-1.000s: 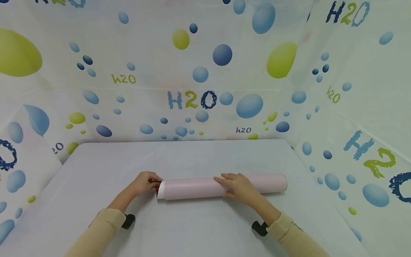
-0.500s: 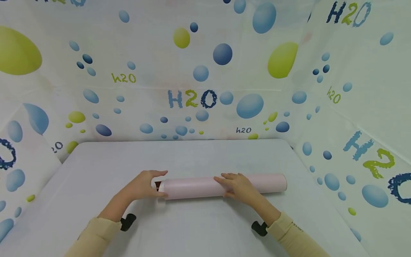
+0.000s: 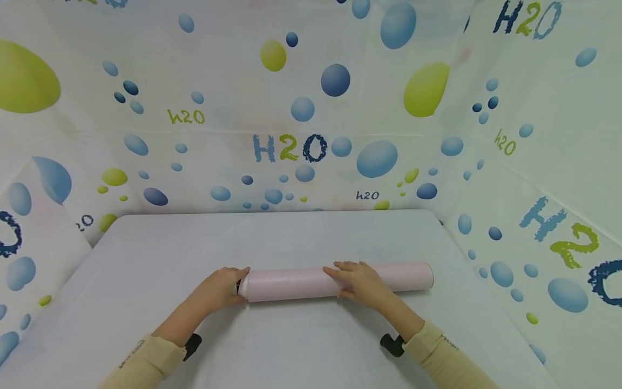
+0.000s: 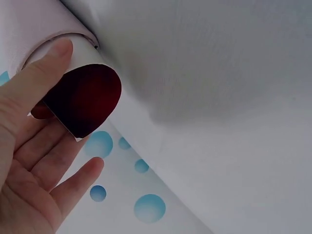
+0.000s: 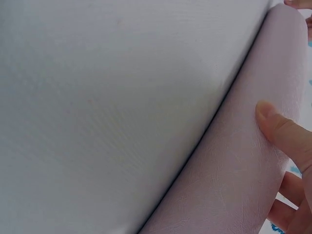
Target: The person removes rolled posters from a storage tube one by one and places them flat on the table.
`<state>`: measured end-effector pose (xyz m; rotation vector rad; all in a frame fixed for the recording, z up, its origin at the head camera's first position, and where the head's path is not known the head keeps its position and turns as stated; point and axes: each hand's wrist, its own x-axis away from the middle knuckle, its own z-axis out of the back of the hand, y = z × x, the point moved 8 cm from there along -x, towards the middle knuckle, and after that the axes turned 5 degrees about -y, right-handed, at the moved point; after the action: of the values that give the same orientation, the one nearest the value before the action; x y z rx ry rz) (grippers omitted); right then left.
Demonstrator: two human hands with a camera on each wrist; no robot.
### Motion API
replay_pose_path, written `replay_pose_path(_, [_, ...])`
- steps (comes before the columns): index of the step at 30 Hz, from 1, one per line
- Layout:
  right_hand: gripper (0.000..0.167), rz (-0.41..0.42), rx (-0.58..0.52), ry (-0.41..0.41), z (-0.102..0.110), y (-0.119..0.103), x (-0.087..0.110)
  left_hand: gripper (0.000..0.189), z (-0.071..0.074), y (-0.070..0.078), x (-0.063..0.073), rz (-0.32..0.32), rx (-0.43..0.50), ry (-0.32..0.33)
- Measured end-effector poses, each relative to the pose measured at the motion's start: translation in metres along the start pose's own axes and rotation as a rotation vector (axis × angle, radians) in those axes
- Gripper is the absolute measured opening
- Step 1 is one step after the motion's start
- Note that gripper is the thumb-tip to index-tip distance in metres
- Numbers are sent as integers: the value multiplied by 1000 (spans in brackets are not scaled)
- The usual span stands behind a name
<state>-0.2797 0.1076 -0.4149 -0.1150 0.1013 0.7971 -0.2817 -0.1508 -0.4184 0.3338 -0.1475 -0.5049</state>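
Note:
A long pink rolled-up sheet lies crosswise on the white table. From its left end a short white inner roll sticks out, dark red and glossy inside. My left hand holds this end, thumb on the near side and fingers on the far side; the little finger stands off it in the left wrist view. Right of the roll's middle, my right hand grips the pink sheet, thumb in front and fingers over the top and back. The underside of the roll is hidden.
The white table stretches around the roll on all sides. Behind it and along both sides hangs a white sheet printed with blue and green drops and H2O lettering. A black wrist camera mount shows beneath the right cuff.
My left hand drew its pinching fingers out of the roll's left end, spread around that end, then closed on it. The white inner part now sticks out less. The right hand stayed put.

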Motion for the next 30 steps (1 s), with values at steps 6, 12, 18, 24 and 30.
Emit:
replay_pose_path(6, [68,11,-17,-8,2,1,1,61,0,4,4,-54,-58,44])
replay_pose_path(12, [68,4,-11,1,4,8,4,46,10,-1,10,-75,-88,177])
replay_pose_path(18, [69,-7,-18,-7,2,13,5,29,14,-2,9,-114,-75,225])
replay_pose_path(24, [69,-9,-15,-14,1,12,6,12,15,1,1,-115,-142,274])
replay_pose_path(30, [68,-14,19,-20,0,13,6,8,14,-2,-4,-90,-206,267])
